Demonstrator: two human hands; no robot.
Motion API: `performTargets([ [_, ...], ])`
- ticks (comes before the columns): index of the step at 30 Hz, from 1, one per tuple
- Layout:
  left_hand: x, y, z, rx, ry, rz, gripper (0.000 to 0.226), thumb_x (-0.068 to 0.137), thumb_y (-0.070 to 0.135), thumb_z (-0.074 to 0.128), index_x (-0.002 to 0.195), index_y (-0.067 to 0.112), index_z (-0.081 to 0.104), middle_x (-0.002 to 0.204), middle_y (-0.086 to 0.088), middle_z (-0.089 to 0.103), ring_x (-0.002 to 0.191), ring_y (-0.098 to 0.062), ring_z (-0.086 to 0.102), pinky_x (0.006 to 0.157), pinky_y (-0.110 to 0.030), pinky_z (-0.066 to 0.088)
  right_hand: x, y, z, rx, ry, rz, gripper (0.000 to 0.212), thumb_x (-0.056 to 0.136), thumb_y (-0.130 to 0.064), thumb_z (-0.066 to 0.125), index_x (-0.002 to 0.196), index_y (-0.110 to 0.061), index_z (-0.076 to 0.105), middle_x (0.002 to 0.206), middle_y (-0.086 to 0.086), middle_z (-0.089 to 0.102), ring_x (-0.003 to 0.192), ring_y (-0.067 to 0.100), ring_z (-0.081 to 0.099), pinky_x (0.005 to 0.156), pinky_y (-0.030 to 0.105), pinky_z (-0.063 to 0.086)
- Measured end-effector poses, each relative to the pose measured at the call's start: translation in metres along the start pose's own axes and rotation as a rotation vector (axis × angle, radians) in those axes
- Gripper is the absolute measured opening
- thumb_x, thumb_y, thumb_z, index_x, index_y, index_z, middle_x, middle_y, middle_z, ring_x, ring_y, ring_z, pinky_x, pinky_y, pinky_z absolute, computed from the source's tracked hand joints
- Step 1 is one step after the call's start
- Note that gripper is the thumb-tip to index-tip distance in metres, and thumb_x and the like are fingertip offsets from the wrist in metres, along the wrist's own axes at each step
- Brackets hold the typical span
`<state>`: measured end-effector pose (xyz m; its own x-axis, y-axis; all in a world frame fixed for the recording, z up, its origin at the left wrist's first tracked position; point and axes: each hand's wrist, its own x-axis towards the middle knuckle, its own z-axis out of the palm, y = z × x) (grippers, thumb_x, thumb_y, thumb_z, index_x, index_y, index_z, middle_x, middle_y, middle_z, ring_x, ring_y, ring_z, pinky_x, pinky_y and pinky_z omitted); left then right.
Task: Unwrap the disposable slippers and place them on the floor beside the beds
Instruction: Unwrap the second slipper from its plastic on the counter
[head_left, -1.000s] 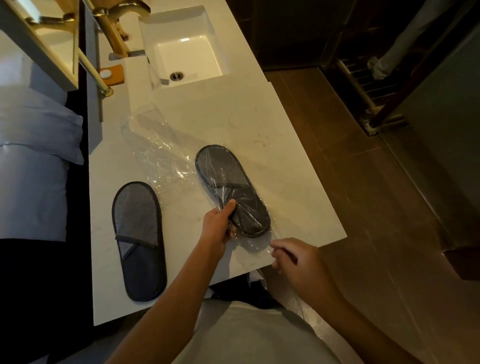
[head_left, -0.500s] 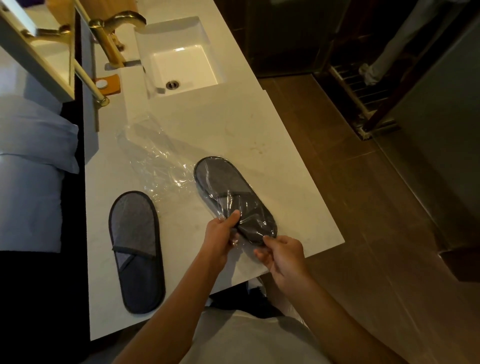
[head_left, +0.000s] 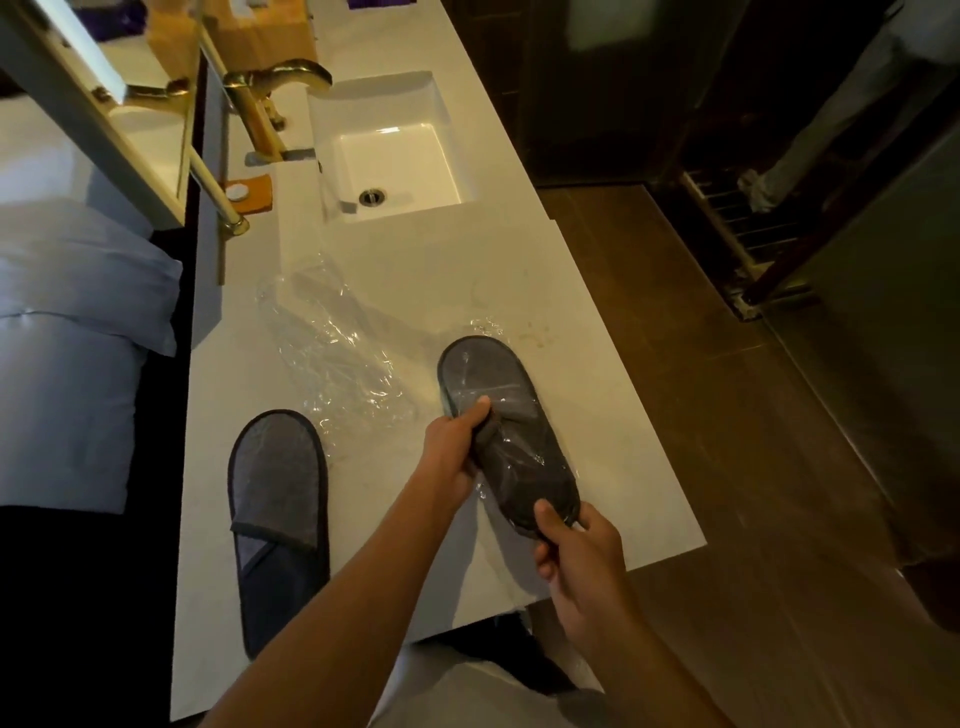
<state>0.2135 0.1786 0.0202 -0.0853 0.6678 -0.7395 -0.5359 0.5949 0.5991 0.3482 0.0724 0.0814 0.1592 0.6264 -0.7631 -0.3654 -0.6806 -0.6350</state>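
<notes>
Unwrapping the second dark grey cloth slipper (head_left: 506, 431) at the white marble table's (head_left: 519, 280) 5 o'clock corner: my left hand (head_left: 452, 452) pinches its middle, right hand (head_left: 576, 545) clasps its toe. Next I'd judge: slide off the clear plastic wrapper (head_left: 488, 328).

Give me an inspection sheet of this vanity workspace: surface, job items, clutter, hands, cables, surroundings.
Surface: pale stone countertop, with a built-in sink and a brass tap at the far end.
Job's things: wrapped slipper, clear film on it, lying on the counter; bare slipper flat near the counter's left edge.
Clutter: empty plastic wrapper crumpled between sink and slippers; orange coaster beside the tap.
Hands: left hand grips the wrapped slipper's middle; right hand pinches its near end.
Cables: nothing seen.
Surroundings: pillow to the left; brown tiled floor to the right.
</notes>
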Motion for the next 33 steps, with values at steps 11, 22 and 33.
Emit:
performTargets([
  [11,0.061,0.085,0.034,0.062,0.108,0.077,0.02,0.093,0.019,0.065,0.097,0.0,0.072,0.093,-0.02,0.073,0.084,-0.035,0.071,0.078,-0.048,0.061,0.011,-0.016,-0.013,-0.028,-0.051,0.071,0.02,0.089,-0.014,0.067,0.107,-0.01,0.062,0.073,0.02,0.056,0.043,0.017,0.044,0.038,0.023,0.036],
  [22,0.1,0.133,0.027,0.058,0.054,-0.018,0.028,0.094,0.027,0.065,0.098,0.0,0.061,0.085,-0.015,0.063,0.071,-0.023,0.058,0.067,-0.034,0.054,0.025,-0.034,-0.004,0.027,-0.083,0.107,0.035,0.076,-0.013,0.073,0.109,-0.012,0.061,0.051,0.012,0.049,0.036,0.017,0.041,0.035,0.023,0.034],
  [33,0.11,0.129,0.013,0.16,0.298,0.221,0.024,0.088,-0.006,0.059,0.065,0.0,0.058,0.053,-0.013,0.06,0.036,-0.016,0.05,0.041,-0.025,0.046,0.006,-0.031,-0.014,-0.044,-0.169,0.132,0.032,0.083,-0.008,0.068,0.114,-0.011,0.059,0.058,0.016,0.051,0.039,0.021,0.044,0.034,0.023,0.037],
])
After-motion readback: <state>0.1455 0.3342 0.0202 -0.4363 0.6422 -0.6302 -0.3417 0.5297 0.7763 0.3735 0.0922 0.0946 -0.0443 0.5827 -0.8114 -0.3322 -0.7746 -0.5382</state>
